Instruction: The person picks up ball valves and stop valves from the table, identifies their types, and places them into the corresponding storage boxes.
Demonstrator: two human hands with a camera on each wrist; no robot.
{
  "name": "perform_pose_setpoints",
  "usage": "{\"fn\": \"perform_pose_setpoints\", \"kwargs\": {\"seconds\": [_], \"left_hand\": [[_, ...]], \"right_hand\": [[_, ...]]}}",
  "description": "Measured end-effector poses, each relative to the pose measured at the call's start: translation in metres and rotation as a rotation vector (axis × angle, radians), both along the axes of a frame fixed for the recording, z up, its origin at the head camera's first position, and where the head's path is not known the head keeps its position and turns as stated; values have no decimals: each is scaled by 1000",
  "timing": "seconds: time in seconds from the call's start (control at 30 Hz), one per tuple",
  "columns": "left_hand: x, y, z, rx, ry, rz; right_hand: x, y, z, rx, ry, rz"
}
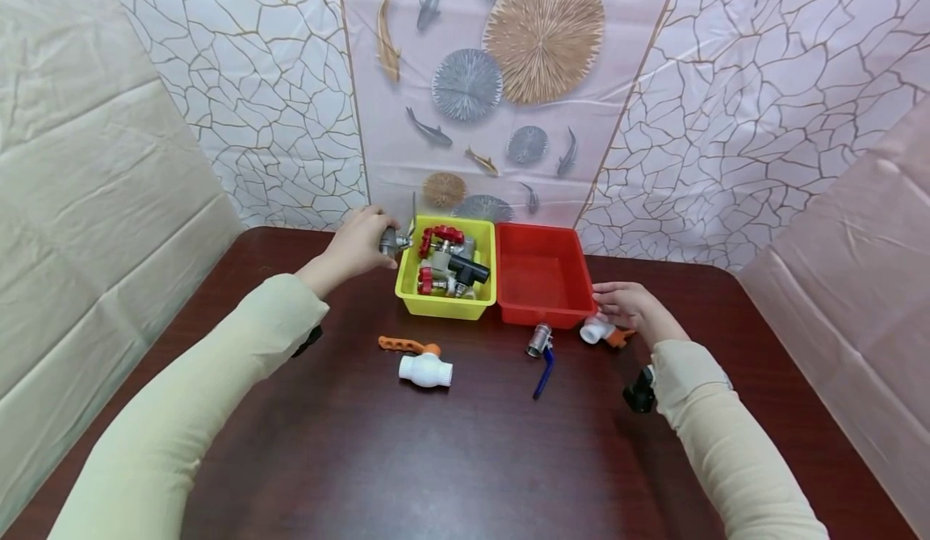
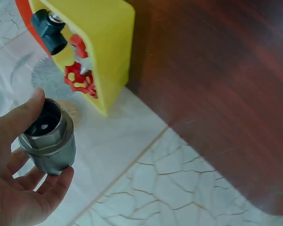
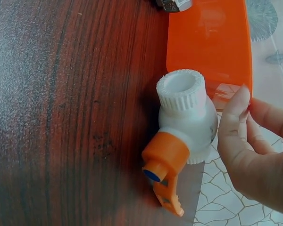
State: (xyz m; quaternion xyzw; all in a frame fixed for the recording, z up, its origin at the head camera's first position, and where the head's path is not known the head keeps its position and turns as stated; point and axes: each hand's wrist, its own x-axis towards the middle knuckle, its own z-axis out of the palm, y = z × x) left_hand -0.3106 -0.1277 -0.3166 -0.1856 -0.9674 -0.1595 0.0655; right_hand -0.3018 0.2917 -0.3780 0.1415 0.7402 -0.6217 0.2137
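My left hand grips a grey metal valve beside the left wall of the yellow bin. In the left wrist view the valve's round open end faces the camera, between thumb and fingers. Inside the yellow bin lie valves with red handwheels and a black tee fitting. My right hand pinches the right rim of the red bin between thumb and fingers. Just under that hand lies a white ball valve with an orange handle, apart from the fingers.
A metal ball valve with a blue lever lies in front of the red bin. Nearer on the dark wooden table is another white valve with an orange handle. Patterned cloth hangs behind the bins.
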Motion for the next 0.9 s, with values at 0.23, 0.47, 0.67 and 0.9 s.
{"fn": "perform_pose_setpoints", "kwargs": {"seconds": [0.23, 0.47, 0.67, 0.9], "left_hand": [[-7, 35, 17, -48, 22, -64], [-12, 79, 28, -91, -10, -104], [-13, 109, 34, -100, -20, -135], [-18, 143, 32, -92, -23, -144]], "right_hand": [[1, 2, 1, 32, 4, -7], [4, 2, 1, 61, 11, -9], [2, -2, 2, 93, 35, 3], [1, -2, 3, 106, 28, -6]]}}
